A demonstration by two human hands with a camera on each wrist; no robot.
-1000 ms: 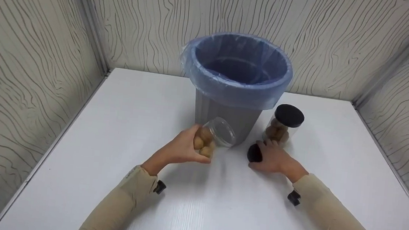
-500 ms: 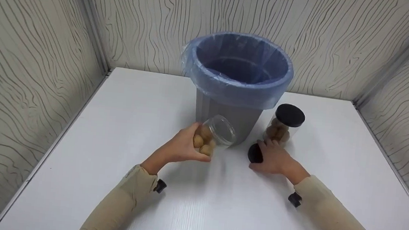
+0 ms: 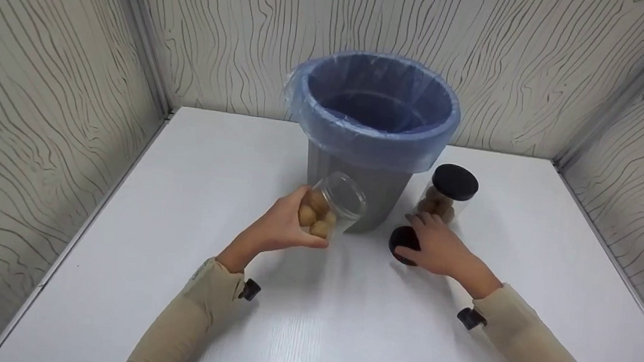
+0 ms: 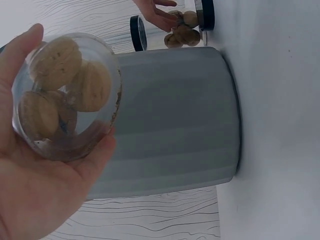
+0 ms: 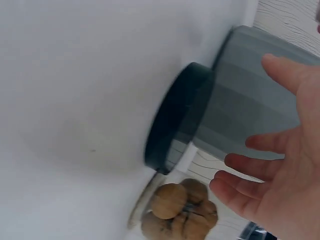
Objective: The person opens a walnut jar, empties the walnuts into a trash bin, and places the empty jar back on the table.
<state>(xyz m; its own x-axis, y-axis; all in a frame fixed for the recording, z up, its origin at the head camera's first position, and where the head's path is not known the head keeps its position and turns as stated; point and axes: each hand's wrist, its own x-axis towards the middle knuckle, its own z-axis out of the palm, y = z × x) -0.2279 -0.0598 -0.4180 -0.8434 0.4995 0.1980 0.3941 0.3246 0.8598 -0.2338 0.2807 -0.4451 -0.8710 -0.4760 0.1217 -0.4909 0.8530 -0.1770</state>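
One open-mouthed jar (image 3: 336,201) of walnuts (image 3: 316,215) is near the centre of the frame, tilted with its rim toward the upper right, gripped between the thumb and fingers of the left hand (image 3: 280,224). That rim overlaps the grey bin (image 3: 381,201) in the head view; whether the two touch cannot be told. Right of centre, the right hand (image 3: 439,249) has its thumb and fingers spread beside a loose black lid (image 3: 404,236), a gap showing between them from the right wrist. A capped jar (image 3: 446,208) stands just above that lid in the frame, near the bin. White tabletop (image 3: 180,203) stretches widely to the left edge and across the lower middle; its far edge meets the patterned wall (image 3: 235,39).
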